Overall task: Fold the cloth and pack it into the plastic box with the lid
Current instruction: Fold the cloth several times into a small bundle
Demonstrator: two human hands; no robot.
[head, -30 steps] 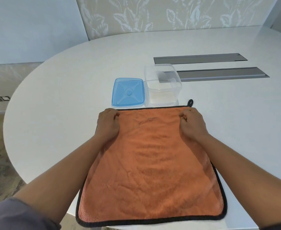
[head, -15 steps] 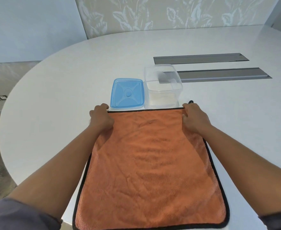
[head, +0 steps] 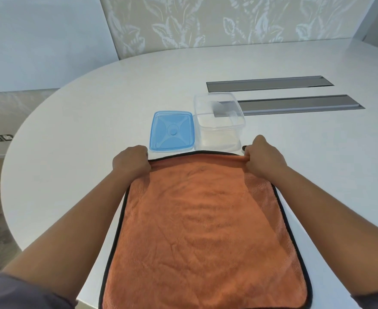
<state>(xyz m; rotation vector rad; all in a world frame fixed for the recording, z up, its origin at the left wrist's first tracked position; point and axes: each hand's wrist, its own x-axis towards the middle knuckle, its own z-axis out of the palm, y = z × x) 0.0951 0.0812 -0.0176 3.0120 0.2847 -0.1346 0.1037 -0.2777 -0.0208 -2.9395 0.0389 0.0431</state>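
An orange cloth (head: 203, 224) with black trim lies spread on the white table, its near edge running out of view at the bottom. My left hand (head: 131, 162) pinches its far left corner and my right hand (head: 264, 159) pinches its far right corner. The far edge is lifted slightly and starts to curl toward me. Just beyond it stands the clear plastic box (head: 219, 121), open and empty. The blue lid (head: 172, 131) lies flat to the left of the box.
The white oval table (head: 94, 108) curves away on the left, with floor below its edge. Two grey recessed panels (head: 299, 104) sit in the tabletop behind and right of the box. A patterned wall stands behind the table.
Both hands slid from the cloth's upper surface outward to its far corners and closed on them. The far edge has risen off the table a little.
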